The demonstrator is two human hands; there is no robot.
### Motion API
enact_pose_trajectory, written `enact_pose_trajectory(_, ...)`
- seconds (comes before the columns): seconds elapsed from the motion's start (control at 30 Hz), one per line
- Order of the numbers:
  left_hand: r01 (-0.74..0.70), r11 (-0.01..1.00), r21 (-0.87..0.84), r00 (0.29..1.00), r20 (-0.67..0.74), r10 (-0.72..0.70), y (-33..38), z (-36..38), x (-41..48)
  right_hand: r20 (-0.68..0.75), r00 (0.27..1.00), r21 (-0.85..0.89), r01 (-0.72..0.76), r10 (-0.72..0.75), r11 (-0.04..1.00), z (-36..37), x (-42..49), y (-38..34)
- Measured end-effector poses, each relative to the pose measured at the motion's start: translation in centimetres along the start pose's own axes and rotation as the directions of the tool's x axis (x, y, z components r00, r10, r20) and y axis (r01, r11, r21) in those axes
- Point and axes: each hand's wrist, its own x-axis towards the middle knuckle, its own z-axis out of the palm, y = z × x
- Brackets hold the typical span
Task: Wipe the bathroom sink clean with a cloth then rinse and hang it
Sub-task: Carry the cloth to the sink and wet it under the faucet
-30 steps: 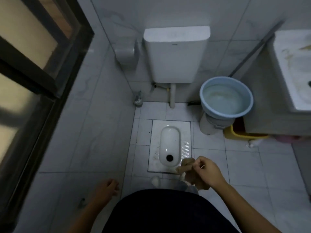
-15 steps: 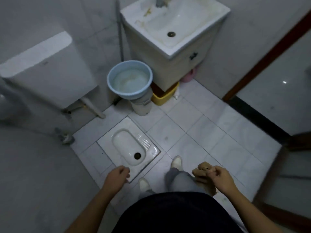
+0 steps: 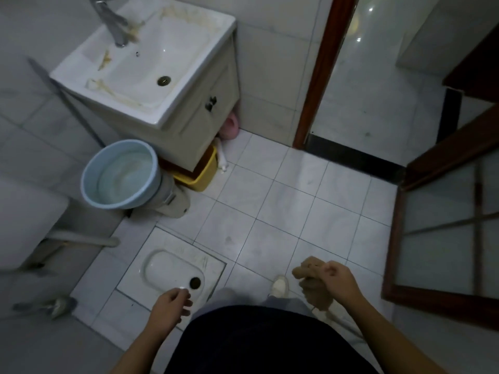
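A white square sink (image 3: 189,41) with yellowish streaks along its rim stands on a cabinet at the upper left, with a metal tap (image 3: 112,21) at its back and a drain (image 3: 164,80) in the basin. My right hand (image 3: 339,283) grips a crumpled brown cloth (image 3: 310,282) low at the right, far from the sink. At the bottom centre my left hand (image 3: 170,309) hangs with loosely curled fingers and holds nothing.
A light blue basin (image 3: 89,184) sits on a pale bucket beside the sink cabinet, with a yellow bin (image 3: 208,172) and a pink item under it. A squat toilet pan (image 3: 172,268) lies in the floor ahead. A wooden door (image 3: 442,211) stands open at the right.
The view has swung right from the cistern wall to the sink and doorway. Both hands keep their low position, the right one still gripping the cloth.
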Motion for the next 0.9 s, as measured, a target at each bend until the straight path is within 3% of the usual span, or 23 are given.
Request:
enact_pose_trajectory(0.17, 0.011, 0.998, 0.069, 1.000, 0.011, -0.012, 4.9, 1.3, 2.2, -0.010, 0.992, -0.023, 0.127, -0.128, 0.992, -2.3, 3.7, -5.2)
enact_pose_trajectory(0.3, 0.005, 0.993, 0.121, 0.999, 0.052, -0.012, 9.5, 2.6, 5.4, -0.041, 0.990, -0.044, 0.135, -0.137, 0.990, -4.3, 6.8, -7.8)
enact_pose_trajectory(0.47, -0.046, 0.984, 0.174, 0.993, 0.115, 0.026, 17.3, 4.0, 10.2, -0.110, 0.994, -0.057, 0.015, -0.021, 0.998, -7.6, 10.0, -8.6)
enact_pose_trajectory(0.67, -0.141, 0.950, 0.279, 0.973, 0.218, 0.081, 28.3, 5.2, 16.7, -0.261, 0.954, 0.044, -0.143, 0.150, 0.989, -11.3, 12.6, -8.9)
enact_pose_trajectory(0.9, -0.292, 0.927, 0.234, 0.939, 0.252, 0.232, 40.2, 6.1, 19.7, -0.240, 0.954, 0.025, -0.180, 0.180, 0.983, -14.8, 19.5, -12.8)
